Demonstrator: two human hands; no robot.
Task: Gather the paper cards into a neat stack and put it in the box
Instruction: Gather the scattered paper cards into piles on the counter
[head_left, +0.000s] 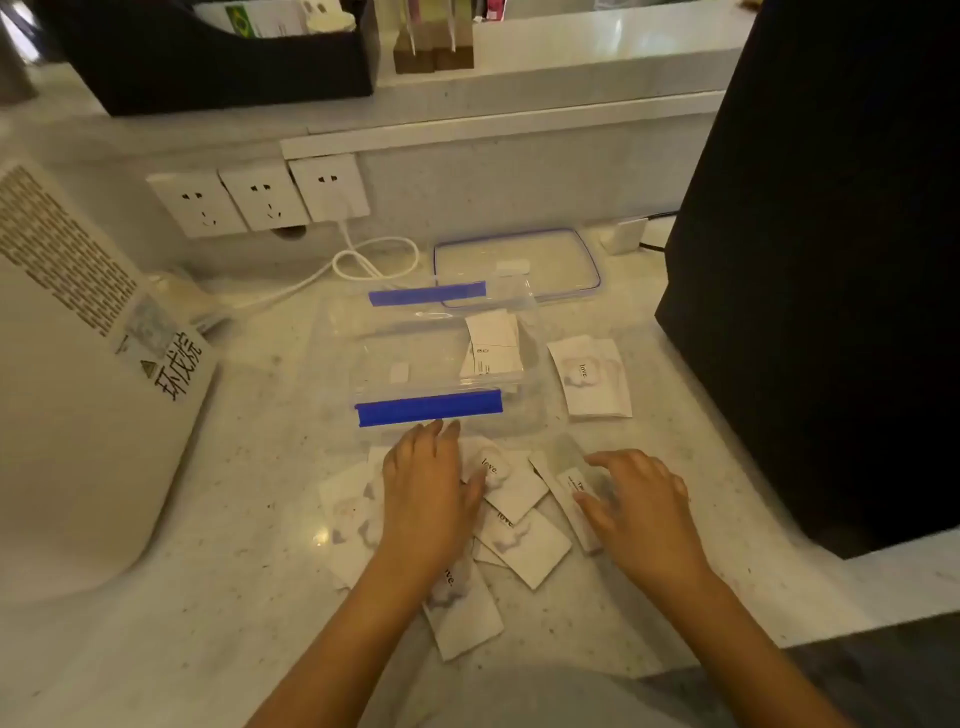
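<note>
Several white paper cards (524, 545) printed with "love." lie scattered and overlapping on the counter in front of me. My left hand (426, 493) rests flat on the left part of the pile, fingers spread, holding nothing. To the right, my right hand (639, 509) hovers over the pile's edge, its fingers touching a narrow card (566, 483). Behind the pile stands a clear plastic box (415, 358) with blue clips, a few cards (493, 348) inside it. A separate small heap of cards (592, 379) lies to the right of the box.
The box's clear lid (519, 260) with a blue rim lies behind the box. A large white appliance (78, 389) stands at left, a tall black object (821, 260) at right. White cable (374, 260) runs from wall sockets (260, 200).
</note>
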